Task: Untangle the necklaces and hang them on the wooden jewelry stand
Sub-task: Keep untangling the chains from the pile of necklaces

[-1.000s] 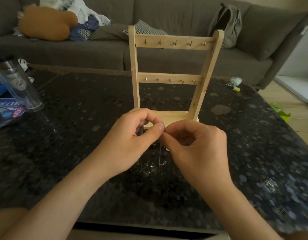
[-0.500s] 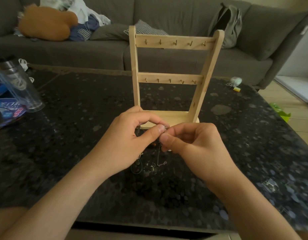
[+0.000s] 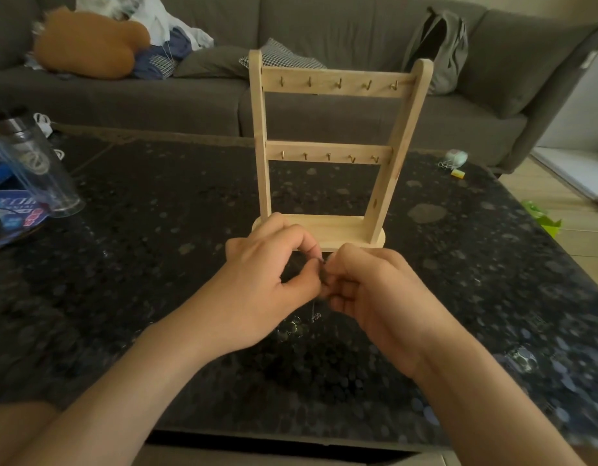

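Your left hand (image 3: 267, 284) and right hand (image 3: 371, 290) meet just in front of the stand (image 3: 334, 153), fingertips touching each other over the dark table (image 3: 156, 230). Your left thumb and forefinger are pinched nearly shut on a bit of the necklaces (image 3: 312, 314); your right fingers curl in tight against the same spot, and they seem to pinch the chain too, though the grip itself is hidden behind your knuckles. A thin strand hangs from between your hands down to a small tangle of chain and rings lying on the table, nearer to you than the stand's base. How many necklaces are in that tangle is too fine to tell.

The stand is upright, its base touching the table just beyond your left knuckles. Both of its rails carry a row of small hooks, all bare. Left of the stand, well apart, sits a clear tumbler (image 3: 32, 163). Behind the stand runs a grey sofa (image 3: 324, 28).
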Motion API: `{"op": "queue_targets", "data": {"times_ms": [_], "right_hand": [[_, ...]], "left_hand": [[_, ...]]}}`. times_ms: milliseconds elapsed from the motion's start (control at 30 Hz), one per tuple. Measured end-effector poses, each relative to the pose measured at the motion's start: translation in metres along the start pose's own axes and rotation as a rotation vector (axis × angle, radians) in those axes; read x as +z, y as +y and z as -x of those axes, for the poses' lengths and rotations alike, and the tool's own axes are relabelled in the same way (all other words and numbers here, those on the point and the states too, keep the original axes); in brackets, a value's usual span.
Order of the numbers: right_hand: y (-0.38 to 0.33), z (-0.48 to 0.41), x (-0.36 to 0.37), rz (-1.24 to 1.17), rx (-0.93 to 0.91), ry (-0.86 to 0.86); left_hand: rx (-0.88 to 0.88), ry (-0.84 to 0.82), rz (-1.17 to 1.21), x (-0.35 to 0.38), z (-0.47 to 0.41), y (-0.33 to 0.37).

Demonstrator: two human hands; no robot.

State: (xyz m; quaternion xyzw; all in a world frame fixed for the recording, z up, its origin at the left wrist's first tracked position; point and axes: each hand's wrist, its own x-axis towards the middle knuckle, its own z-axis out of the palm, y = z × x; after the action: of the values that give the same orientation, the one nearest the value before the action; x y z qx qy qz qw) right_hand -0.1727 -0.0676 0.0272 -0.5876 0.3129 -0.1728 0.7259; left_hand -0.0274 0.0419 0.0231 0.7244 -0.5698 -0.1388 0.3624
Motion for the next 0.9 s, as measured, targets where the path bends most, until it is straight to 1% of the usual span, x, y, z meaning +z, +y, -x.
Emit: {"op": "queue_targets", "data": {"times_ms": [167,267,367,433,600,700,767,900], "right_hand": [[0.0,0.002,-0.002,0.146,-0.139,0.159],[-0.002,0.003,0.002,0.166,-0.198,0.176],[-0.001,0.0,0.001,0.09,-0.173,0.157],[0.0,-0.003,-0.001,0.013,-0.131,0.148],[0.001,-0.005,-0.003,-0.29,-0.037,0.058],[0.0,-0.005,-0.005,-0.283,-0.068,0.044],[-0.001,-0.004,-0.005,-0.279,-0.091,0.044],[-0.003,-0.002,-0.007,-0.387,-0.102,0.076]], "left_hand": [[-0.017,-0.024,0.023,-0.002,-0.001,0.004],[-0.045,-0.037,-0.007,-0.001,-0.002,0.003],[-0.052,-0.014,-0.036,0.003,-0.003,0.001],[-0.048,0.027,-0.008,0.004,-0.005,-0.002],[-0.052,0.019,0.186,0.004,-0.01,-0.011],[-0.067,-0.014,0.305,0.003,-0.01,-0.011],[-0.081,-0.001,0.332,0.003,-0.011,-0.01],[-0.119,0.046,0.396,0.003,-0.011,-0.009]]}}
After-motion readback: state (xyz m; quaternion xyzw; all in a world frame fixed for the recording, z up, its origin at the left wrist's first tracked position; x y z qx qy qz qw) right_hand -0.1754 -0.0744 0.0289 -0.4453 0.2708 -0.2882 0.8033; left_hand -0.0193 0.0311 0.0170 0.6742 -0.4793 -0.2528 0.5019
